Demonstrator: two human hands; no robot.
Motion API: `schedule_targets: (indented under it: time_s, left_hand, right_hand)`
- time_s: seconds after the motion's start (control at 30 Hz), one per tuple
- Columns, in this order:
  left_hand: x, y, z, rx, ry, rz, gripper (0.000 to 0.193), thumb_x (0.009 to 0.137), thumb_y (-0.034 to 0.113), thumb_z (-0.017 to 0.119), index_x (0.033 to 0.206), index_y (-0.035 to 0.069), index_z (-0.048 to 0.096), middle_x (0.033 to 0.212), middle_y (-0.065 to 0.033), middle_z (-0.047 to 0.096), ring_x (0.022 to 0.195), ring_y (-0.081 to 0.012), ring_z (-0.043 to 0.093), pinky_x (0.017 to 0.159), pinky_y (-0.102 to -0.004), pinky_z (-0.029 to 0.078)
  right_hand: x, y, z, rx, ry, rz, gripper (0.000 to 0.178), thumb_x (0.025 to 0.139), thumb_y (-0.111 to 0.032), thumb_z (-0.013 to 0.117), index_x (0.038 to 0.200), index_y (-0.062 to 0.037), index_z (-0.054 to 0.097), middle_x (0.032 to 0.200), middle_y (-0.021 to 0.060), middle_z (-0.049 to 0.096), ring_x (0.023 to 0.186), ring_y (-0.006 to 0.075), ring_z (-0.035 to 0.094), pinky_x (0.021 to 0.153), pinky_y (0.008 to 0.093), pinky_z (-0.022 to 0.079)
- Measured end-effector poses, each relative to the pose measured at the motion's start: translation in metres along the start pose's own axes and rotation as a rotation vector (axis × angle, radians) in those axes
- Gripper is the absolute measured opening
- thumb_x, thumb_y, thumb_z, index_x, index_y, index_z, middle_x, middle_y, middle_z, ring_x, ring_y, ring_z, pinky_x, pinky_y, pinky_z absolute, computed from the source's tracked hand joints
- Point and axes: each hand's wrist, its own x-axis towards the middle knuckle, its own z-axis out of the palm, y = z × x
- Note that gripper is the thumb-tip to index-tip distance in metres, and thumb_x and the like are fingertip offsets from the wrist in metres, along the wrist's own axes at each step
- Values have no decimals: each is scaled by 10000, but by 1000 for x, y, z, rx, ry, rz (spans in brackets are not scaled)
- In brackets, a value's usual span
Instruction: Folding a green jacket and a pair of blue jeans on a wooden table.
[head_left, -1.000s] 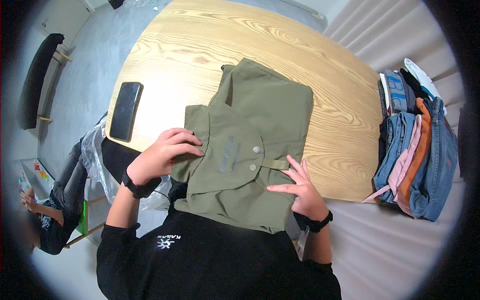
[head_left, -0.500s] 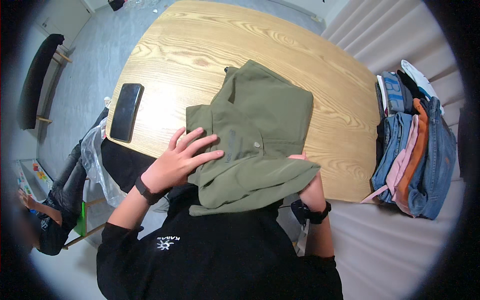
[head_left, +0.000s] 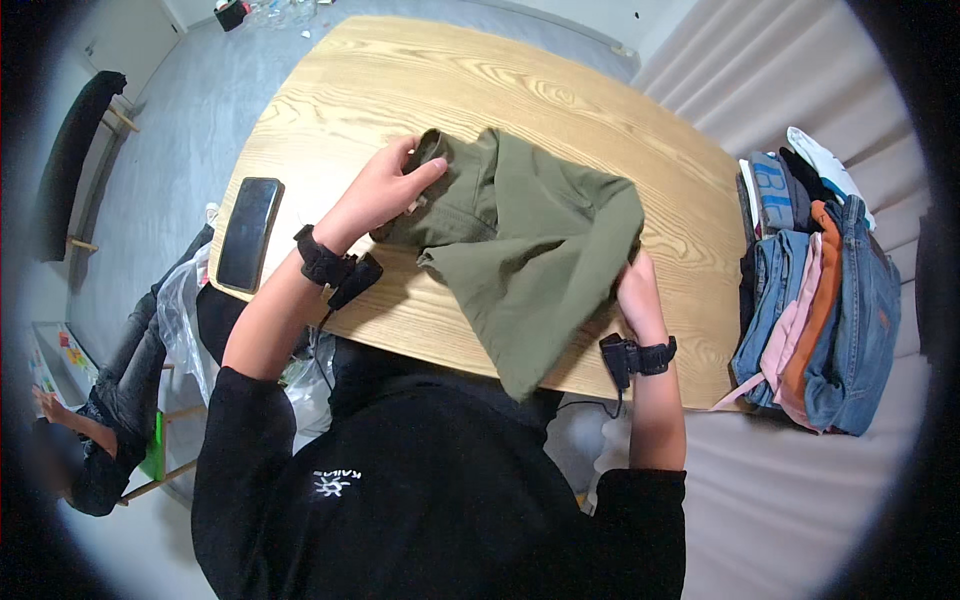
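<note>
Olive garment (head_left: 550,230), extending rightward from the left hand (head_left: 395,185) pinching its edge; right hand (head_left: 639,290), fingers fabric-hidden, grip indeterminable.

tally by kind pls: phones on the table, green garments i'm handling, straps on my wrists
Phones: 1
Green garments: 1
Wrist straps: 2
Total: 4
</note>
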Motion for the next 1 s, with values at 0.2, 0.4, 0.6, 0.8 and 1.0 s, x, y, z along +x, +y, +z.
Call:
schedule_targets:
  time_s: [0.2,0.4,0.6,0.8,1.0]
  left_hand:
    - [-21,-2,0,284,197,264,433,793,94,606,1184,-33,471,1136,-192,568,1049,-268,558,888,-335,446]
    - [-78,48,12,819,-379,597,556,656,127,686,1185,240,557,1408,-68,377,1324,-325,307,1103,-479,212]
    - [-59,37,12,855,-474,500,268,729,152,670,986,170,600,1135,-10,582,1163,-207,486,954,-375,383]
    - [-25,5,17,310,-326,202,99,926,181,558,914,85,538,839,-64,585,723,-207,566,656,-278,442]
    - [-8,-7,5,-387,-115,-320,114,1002,206,425,1001,97,458,914,-23,603,736,-56,550,658,-201,447]
  right_hand:
    - [-2,7,-10,73,-15,58,470,855,60,555,1284,-36,389,1084,118,604,974,156,567,796,261,451]
    - [-4,-18,-3,60,-1,-136,656,819,94,564,1373,-94,266,1138,121,574,1019,172,557,832,286,453]
    - [1,-1,-3,-55,5,-196,581,828,79,568,1345,-40,330,1209,141,546,1118,214,531,945,326,422]
    - [3,13,-10,-26,-50,-59,360,878,17,544,1231,34,472,1178,137,581,1076,189,550,918,312,432]
    - [5,25,-16,-103,-65,73,304,890,-29,546,1179,62,517,1090,152,633,981,187,595,853,313,458]
